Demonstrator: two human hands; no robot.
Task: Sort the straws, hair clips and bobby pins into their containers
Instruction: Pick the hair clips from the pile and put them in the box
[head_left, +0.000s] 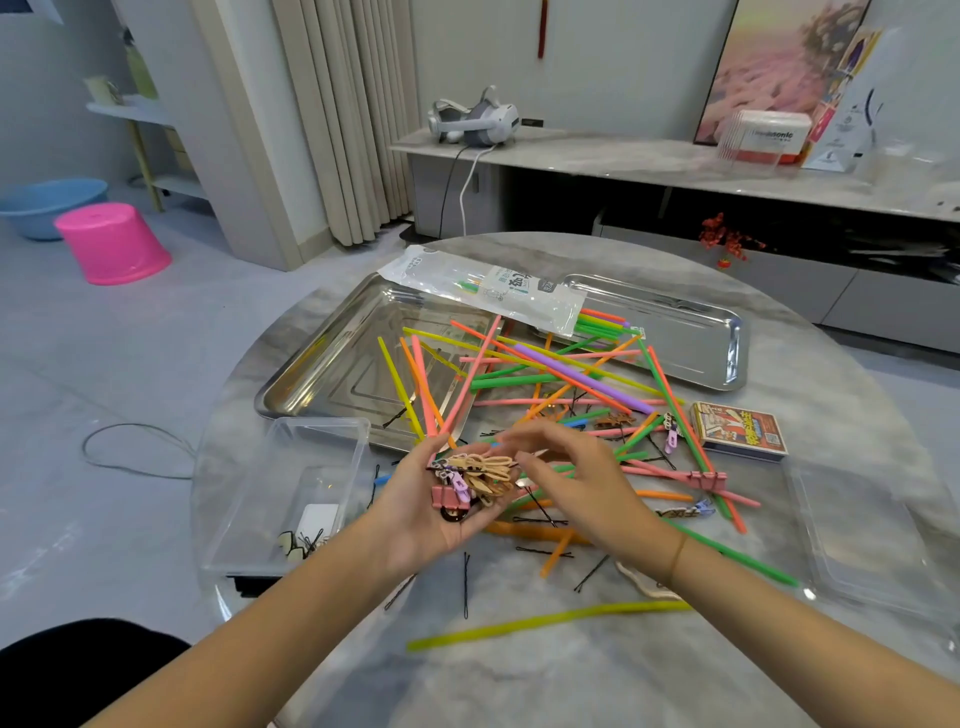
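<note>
My left hand (423, 506) is cupped palm up over the table's middle, holding a bunch of hair clips (475, 480): tan, pink and lilac ones. My right hand (571, 480) hovers just to its right, fingers curled toward the bunch, seemingly pinching a small clip at its edge. Colourful straws (561, 382) lie scattered across the table and over the big steel tray (332, 374). Black bobby pins (466, 584) lie loose in front of my hands. More clips (706, 480) rest among the straws on the right.
A clear plastic box (291, 478) at the left holds a few bobby pins. A second steel tray (696, 338) lies at the back right, a straw packet (488, 288) across both trays. A clear lid (857, 535) and a card box (740, 431) sit at the right.
</note>
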